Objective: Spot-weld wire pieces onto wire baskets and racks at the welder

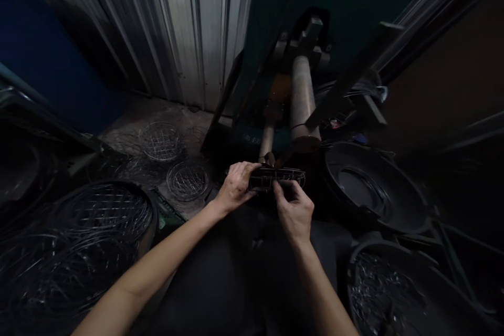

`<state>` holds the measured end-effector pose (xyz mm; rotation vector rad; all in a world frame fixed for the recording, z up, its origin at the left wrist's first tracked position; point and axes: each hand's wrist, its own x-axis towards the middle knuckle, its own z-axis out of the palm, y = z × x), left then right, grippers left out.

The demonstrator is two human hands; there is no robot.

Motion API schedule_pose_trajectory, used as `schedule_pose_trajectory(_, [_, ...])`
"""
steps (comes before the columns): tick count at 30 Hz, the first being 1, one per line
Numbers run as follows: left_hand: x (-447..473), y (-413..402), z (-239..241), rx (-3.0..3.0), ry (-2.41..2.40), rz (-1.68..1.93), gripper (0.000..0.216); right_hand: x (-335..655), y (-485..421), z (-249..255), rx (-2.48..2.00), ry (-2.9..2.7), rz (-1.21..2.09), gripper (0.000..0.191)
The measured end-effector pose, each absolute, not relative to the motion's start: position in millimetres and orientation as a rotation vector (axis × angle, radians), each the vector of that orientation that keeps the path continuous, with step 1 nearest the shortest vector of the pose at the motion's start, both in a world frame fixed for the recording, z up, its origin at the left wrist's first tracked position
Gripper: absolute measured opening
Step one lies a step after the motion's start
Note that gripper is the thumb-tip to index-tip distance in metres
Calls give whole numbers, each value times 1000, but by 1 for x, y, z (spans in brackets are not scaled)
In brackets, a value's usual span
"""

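A small round wire basket (283, 175) is held edge-on in front of me, just below a machine with a thick metal cylinder (302, 95). My left hand (235, 187) is closed around the basket's left rim. My right hand (294, 211) pinches the wire at its lower front edge, fingers pressed together.
Two finished wire baskets (187, 180) (161, 139) lie on the floor by a corrugated metal wall (185, 26). A tub of tangled wire pieces (98, 215) is at left. A dark round tub (370, 189) sits at right, another with wire scraps (381, 289) below it.
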<state>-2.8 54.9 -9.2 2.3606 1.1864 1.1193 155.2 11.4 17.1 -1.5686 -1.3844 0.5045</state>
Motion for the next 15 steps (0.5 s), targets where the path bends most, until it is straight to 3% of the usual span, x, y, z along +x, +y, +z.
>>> schedule_pose_trajectory(15, [-9, 74, -13, 2474, 1231, 1103, 50, 148, 23, 9, -1530, -1319, 552, 26])
